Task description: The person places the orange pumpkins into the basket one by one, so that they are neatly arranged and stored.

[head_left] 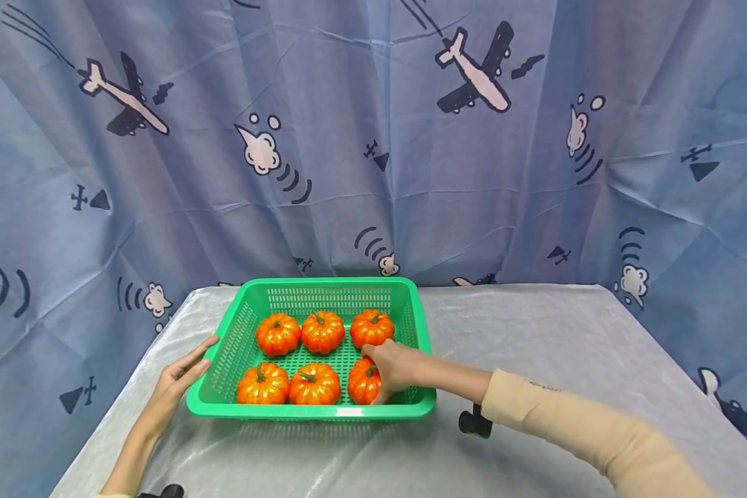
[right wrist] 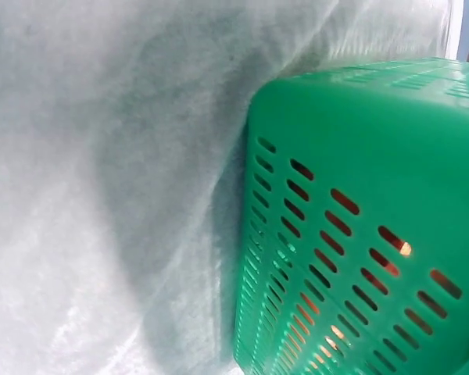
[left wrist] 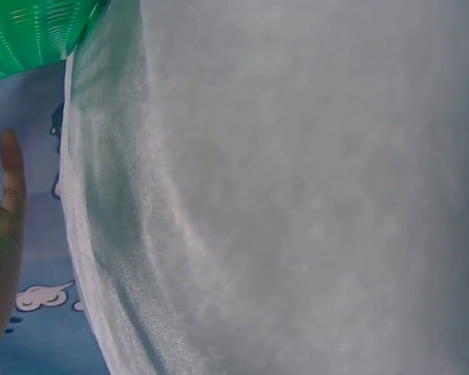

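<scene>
A green plastic basket (head_left: 305, 413) with slotted sides holds several shiny orange pumpkins in two rows. My right hand (head_left: 400, 369) reaches over the basket's right side, and its thumb and fingers grip the front-right pumpkin (head_left: 361, 384), covering its right part. Just behind that hand sits the back-right pumpkin (head_left: 371, 325). My left hand (head_left: 176, 379) is at the basket's left side, its fingers extended and the fingertips at the rim. In the left wrist view, part of the left hand (left wrist: 6, 211) shows below a basket corner. The right wrist view shows the basket's outer wall (right wrist: 336, 141), with orange through the slots; the right hand is out of sight there.
The basket stands on a table with a pale grey cloth (head_left: 523, 346), near its back edge. Behind hangs a blue curtain (head_left: 348, 138) printed with planes and clouds. A small black device (head_left: 476, 423) is at the right wrist.
</scene>
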Demonstrator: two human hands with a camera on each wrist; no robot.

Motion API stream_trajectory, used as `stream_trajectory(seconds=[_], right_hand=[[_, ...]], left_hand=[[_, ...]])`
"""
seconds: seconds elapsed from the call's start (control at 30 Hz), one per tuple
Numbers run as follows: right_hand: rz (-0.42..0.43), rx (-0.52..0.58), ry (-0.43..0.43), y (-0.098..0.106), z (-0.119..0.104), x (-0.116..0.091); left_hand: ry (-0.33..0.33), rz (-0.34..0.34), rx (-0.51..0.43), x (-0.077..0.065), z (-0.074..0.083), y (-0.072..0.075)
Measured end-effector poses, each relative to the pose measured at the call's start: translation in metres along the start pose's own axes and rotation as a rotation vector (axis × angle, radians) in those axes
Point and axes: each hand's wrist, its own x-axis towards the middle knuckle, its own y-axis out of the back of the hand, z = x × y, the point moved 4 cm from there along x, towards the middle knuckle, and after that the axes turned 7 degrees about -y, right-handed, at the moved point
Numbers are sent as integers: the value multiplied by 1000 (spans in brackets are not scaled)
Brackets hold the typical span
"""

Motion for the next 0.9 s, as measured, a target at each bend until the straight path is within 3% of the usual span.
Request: stream_trajectory(seconds=[0.3,0.43,0.6,0.73,0.9], right_hand=[[-127,-43,-60,-6,-3,3],[-169,-67,-78,-4,-1,1],[-196,-103,-131,10,5,-3],[-137,-54,-99,34,7,-9],[60,134,17,75,20,-31]], left_hand=[[-8,-19,29,4,0,2],[-32,-62,66,9,6,2],[16,-136,180,23,18,6],[54,-191,312,36,31,12],[53,-255,521,47,50,21]])
